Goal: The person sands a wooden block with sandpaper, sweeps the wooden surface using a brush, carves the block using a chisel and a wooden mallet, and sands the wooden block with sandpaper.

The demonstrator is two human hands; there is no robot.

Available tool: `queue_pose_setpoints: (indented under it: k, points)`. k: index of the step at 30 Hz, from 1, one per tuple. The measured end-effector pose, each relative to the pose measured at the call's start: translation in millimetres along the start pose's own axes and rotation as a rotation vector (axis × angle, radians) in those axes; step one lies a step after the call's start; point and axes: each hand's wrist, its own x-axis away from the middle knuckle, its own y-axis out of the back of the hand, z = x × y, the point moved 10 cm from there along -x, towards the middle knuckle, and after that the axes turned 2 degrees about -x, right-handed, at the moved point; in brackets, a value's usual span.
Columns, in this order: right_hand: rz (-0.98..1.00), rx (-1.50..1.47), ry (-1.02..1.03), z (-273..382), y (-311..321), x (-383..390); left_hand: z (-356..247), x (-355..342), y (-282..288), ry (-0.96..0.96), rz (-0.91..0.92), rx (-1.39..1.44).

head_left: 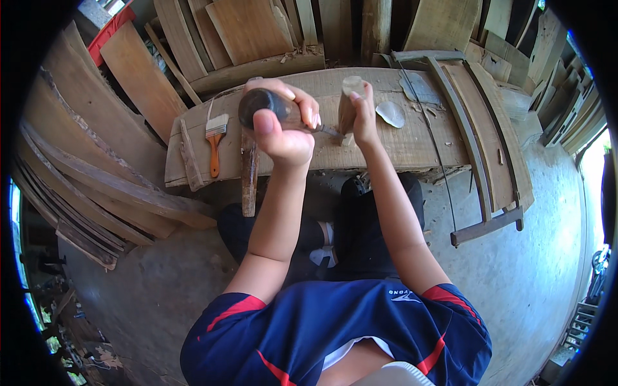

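My left hand [286, 132] is closed round the thick, dark-ended wooden handle of a chisel-like tool [264, 106]. Its narrow metal shaft points right, and the tip appears to reach the lower part of a small wooden block [348, 116]. Gripping that block upright above the bench is my right hand [365, 119]. Beneath both hands lies a broad plank worktop [309, 161]. A wooden bar [250, 180] juts past its near edge below my left hand, which hides the bar's far end.
Left on the worktop are a paintbrush [215, 145] and a wood strip [188, 154]. A pale round disc [390, 114] lies right of the block. A wooden frame saw [467, 141] overhangs the right end. Boards [141, 77] lean behind and at the left.
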Motion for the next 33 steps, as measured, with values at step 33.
queue_pose_setpoints:
  k: [33]
  points:
    - [-0.023, -0.019, -0.049, -0.6, 1.7, 2.0, 36.8, -17.7, -26.0, 0.197, 0.148, -0.036]
